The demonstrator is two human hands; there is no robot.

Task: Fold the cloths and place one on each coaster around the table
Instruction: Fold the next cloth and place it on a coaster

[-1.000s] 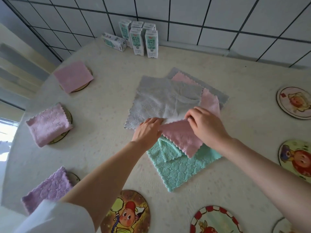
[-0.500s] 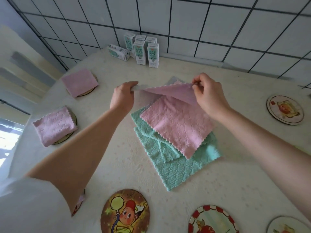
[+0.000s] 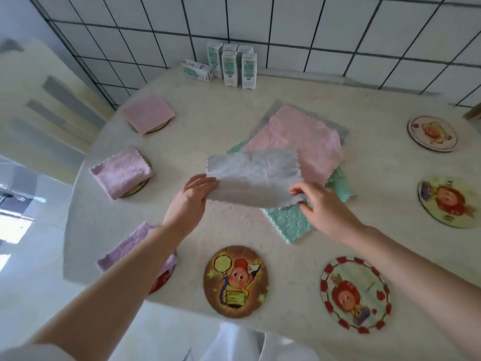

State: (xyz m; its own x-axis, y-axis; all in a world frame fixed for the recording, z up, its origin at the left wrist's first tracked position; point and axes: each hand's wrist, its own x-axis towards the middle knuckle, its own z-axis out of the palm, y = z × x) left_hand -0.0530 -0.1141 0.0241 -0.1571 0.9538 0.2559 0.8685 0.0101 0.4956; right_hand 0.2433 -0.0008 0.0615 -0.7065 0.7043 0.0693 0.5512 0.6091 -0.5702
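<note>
three coasters on the left of the counter (image 3: 234,113) already carry a folded cloth each: the far pink cloth (image 3: 148,113), the near pink cloth (image 3: 121,171) and a purple cloth (image 3: 122,248) half hidden by the arm. four more lie bare, from the balloon coaster (image 3: 235,281) round to the far right coaster (image 3: 432,133). the grey cloth (image 3: 255,178) hangs just above the loose pile (image 3: 299,142) in the middle, the left hand (image 3: 194,194) with its grip pinching one end and the right hand (image 3: 320,204) pinching the other, so i judge the job not quite half done.

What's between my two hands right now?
The grey cloth spans between them in the head view, the left hand gripping one end and the right hand pinching the other.
</note>
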